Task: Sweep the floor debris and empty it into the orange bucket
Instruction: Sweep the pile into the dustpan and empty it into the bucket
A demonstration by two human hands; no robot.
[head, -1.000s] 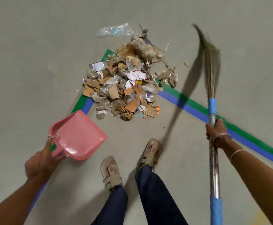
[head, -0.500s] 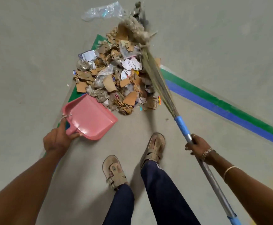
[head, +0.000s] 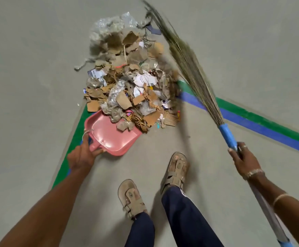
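Note:
A heap of debris made of torn cardboard, paper and plastic lies on the grey floor ahead of me. My left hand grips the handle of a pink dustpan, whose front lip sits under the near edge of the heap with a few scraps on it. My right hand grips the blue-wrapped handle of a grass broom, whose bristles slant up along the right side of the heap. No orange bucket is in view.
Green and blue floor tape runs off to the right, and a second green strip runs down the left under the dustpan. My two sandalled feet stand just behind the heap.
The dustpan has slid forward under the heap's near edge. The broom swung across the pile and now lies along its right side, and the far debris has been pushed together.

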